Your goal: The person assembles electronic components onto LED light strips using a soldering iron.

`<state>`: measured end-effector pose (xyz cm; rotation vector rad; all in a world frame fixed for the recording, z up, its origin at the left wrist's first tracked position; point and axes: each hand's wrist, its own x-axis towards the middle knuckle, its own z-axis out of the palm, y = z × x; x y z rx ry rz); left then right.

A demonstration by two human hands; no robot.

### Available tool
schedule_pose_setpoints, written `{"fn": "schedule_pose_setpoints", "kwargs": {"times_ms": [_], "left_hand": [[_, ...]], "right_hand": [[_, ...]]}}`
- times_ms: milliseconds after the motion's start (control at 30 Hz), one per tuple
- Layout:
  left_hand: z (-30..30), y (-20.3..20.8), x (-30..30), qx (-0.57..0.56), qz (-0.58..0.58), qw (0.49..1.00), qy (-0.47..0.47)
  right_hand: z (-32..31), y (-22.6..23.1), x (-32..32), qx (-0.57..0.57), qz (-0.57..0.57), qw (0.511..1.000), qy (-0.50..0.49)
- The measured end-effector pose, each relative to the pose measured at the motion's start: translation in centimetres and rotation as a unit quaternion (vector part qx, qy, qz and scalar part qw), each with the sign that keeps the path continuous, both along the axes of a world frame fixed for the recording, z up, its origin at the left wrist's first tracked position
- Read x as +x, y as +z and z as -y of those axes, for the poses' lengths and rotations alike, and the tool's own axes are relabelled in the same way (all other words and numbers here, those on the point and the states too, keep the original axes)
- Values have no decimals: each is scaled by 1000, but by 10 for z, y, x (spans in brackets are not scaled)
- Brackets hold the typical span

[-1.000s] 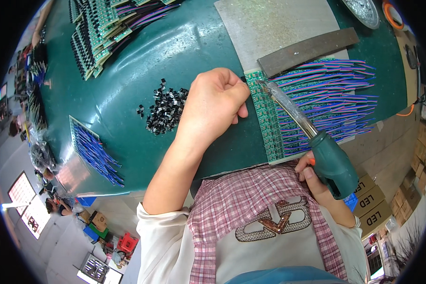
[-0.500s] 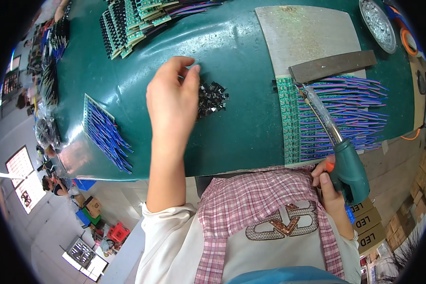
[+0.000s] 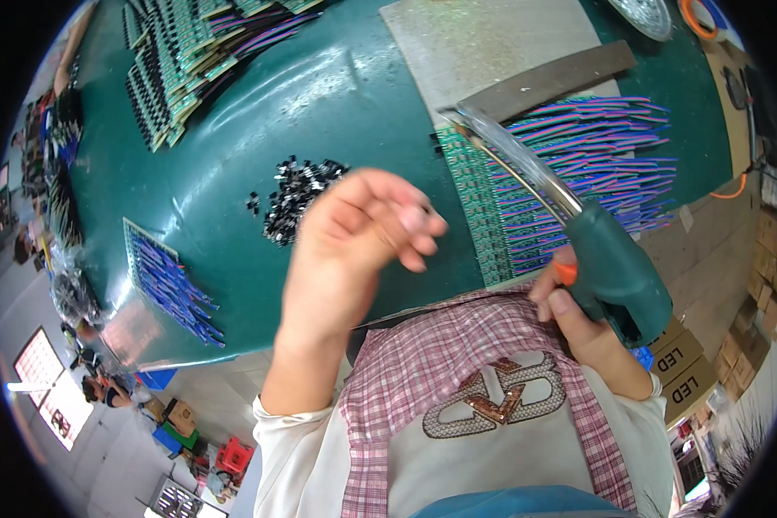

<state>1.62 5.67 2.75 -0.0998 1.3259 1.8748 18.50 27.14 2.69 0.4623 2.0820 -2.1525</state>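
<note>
My right hand (image 3: pixel 578 315) is wrapped round the grip of a green soldering gun (image 3: pixel 617 268) with an orange trigger. The gun's long metal tip slants over the upper left corner of a green circuit board panel (image 3: pixel 475 207), from which rows of blue, pink and dark wires (image 3: pixel 587 173) run rightward. My left hand (image 3: pixel 371 220) is raised between this panel and a loose pile of small black parts with shiny metal pins (image 3: pixel 298 194). Its thumb and fingertips are pinched together; a tiny dark piece seems to show there, too small and blurred to name.
A dark flat bar (image 3: pixel 548 82) lies across the panel's upper edge and a pale board (image 3: pixel 492 43). Stacked circuit boards (image 3: pixel 186 69) stand at the far left, a smaller blue-wired board (image 3: pixel 168 281) at the near left. A metal dish (image 3: pixel 647 15) is at the far right.
My left hand has moved right and nearer, away from the black parts toward the panel. The whole view has shifted, and the soldering gun stays in my right hand.
</note>
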Motion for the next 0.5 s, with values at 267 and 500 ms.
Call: {"fn": "schedule_pose_setpoints", "kwargs": {"times_ms": [267,500], "left_hand": [[-32,7,42,-25,56,991,-122],[-36,11,51,-103,-39,984,-143]], "right_hand": [[13,-1,-24,202,-77,976,40],[16,-8,-26,196,-110,974,-14]]}}
